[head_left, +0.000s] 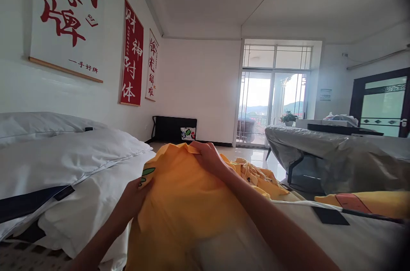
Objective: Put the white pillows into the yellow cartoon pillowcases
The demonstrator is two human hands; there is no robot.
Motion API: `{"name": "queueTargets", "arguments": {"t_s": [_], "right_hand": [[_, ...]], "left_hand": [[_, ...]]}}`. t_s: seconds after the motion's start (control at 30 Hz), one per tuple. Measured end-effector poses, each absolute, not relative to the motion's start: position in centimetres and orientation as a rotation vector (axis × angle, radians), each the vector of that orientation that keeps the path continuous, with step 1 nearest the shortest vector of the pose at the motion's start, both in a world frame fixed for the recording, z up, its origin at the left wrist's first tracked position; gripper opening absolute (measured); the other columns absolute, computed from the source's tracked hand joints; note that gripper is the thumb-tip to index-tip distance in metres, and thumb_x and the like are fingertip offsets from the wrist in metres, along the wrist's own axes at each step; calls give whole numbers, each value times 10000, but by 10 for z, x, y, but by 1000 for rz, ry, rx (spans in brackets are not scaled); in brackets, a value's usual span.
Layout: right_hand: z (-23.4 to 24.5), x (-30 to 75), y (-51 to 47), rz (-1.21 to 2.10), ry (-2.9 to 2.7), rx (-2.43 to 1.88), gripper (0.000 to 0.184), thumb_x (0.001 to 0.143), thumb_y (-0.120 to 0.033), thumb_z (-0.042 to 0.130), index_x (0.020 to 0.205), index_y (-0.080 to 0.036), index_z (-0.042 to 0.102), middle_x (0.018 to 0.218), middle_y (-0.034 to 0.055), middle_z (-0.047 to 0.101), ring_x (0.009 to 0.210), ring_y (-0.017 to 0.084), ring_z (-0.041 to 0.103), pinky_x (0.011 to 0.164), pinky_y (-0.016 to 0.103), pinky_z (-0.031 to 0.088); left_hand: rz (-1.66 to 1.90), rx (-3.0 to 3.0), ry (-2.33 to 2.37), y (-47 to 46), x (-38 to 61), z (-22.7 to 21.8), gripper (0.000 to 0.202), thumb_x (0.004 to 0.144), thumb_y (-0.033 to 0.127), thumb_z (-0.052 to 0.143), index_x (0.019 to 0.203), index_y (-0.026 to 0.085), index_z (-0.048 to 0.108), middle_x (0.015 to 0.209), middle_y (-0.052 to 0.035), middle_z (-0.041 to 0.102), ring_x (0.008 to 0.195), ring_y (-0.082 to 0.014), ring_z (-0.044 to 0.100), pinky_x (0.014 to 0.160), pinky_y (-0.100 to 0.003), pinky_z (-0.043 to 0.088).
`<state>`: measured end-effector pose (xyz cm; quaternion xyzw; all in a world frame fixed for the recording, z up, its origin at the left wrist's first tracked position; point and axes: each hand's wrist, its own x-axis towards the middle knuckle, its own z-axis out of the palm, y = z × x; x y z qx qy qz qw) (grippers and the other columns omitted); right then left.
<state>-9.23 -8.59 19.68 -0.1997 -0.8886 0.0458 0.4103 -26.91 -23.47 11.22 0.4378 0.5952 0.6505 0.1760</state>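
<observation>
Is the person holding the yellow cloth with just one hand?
No, the left hand and the right hand both grip the yellow cloth.

Yel.-orange cloth [179,189] (w/ grn. print [148,171])

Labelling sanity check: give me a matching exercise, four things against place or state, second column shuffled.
1. Yellow cloth
2. Left hand
3. Right hand
4. Red scroll

A. At the cloth's top edge
B. Hanging on the left wall
C. Beside the green print
D. Held up in both hands

Pairs: 1-D, 2-C, 3-A, 4-B
</observation>
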Motion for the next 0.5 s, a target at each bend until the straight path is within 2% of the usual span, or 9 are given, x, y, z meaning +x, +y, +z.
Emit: {"name": "queueTargets", "arguments": {"t_s": [0.13,0.2,0.27,0.3,0.37,0.5], "right_hand": [[199,-105,-96,220,-2263,-461,145,790,-242,478,723,-194,597,624,-40,513,609,93,388,560,187,281],[200,-109,-95,296,-2299,-439,145,780,-264,513,724,-176,613,627,-40,511,617,85,399,563,180,293],[200,-105,-86,412,-2337,-468,154,749,-305,563,744,-163,624,610,-48,478,596,79,384,543,183,291],[200,-99,-79,486,-2374,-493,175,733,-330,584,754,-160,624,607,-53,465,581,75,372,528,186,284],[199,-78,-63,620,-2484,-577,203,701,-359,612,725,-157,606,596,-60,449,550,69,354,497,193,261],[191,-29,-53,791,-2685,-823,213,661,-362,637,663,-159,573,586,-58,473,529,73,389,477,206,257]], "left_hand": [[1982,1267,1502,-220,-261,145,492,566,407,747,981,183,606,886,-59,662,808,-225,611,647,-279,478],[2056,1284,1435,-208,-256,159,345,594,367,700,855,163,603,798,-33,613,737,-189,572,604,-253,448],[2136,1258,1486,-198,-255,165,187,635,328,615,668,164,530,655,13,502,620,-132,475,529,-221,375],[2165,1245,1544,-194,-257,166,172,643,306,582,615,169,482,614,30,445,583,-111,419,502,-212,333],[2161,1275,1644,-192,-263,165,165,655,277,546,586,171,439,588,44,388,565,-92,353,487,-204,285],[2116,1366,1704,-199,-274,165,126,654,266,534,610,164,475,585,43,397,579,-95,357,493,-206,277]]}}
